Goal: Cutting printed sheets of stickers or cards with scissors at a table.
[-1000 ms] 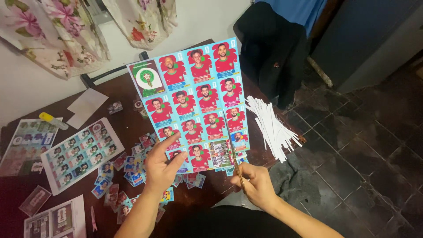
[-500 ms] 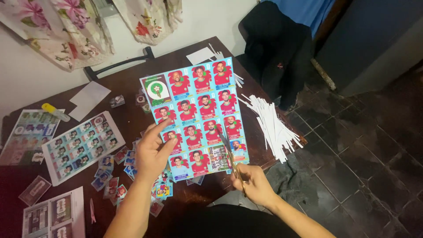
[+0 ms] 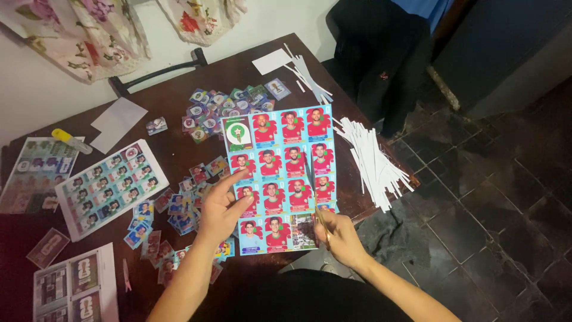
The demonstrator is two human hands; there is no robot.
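From the head camera, looking down: the left hand (image 3: pixel 219 210) holds a sticker sheet (image 3: pixel 280 179) by its left edge, thumb on top and fingers spread and pressed against the printed face. The sheet is a light-blue grid of portrait stickers in red shirts, with a green-and-white badge sticker at its top left corner. It hangs tilted above the near edge of the bench (image 3: pixel 173 119), its lower part past the edge.

The right hand (image 3: pixel 341 238) is closed around the handles of scissors (image 3: pixel 314 197). The blades point up the sheet from its bottom edge and lie between the third and fourth columns of stickers.

On the dark wooden bench, cut stickers (image 3: pixel 229 104) lie in a loose heap just beyond the sheet's top, and more cut ones (image 3: pixel 173 206) are scattered left of the left hand. Right of the sheet, a pile of thin white paper strips (image 3: pixel 372 161) lies at the bench's corner, some reaching over the edge. A few more strips and a white paper piece (image 3: pixel 271 61) sit at the far side.

Further left lie another uncut sheet (image 3: pixel 110 186), a yellow-capped glue stick (image 3: pixel 70 141), a white paper scrap (image 3: pixel 118 122), and more sheets at the lower left (image 3: pixel 74 286).

Flowered cloth (image 3: pixel 77 30) hangs on the wall behind. Dark tiled floor (image 3: pixel 494 209) shows to the right.
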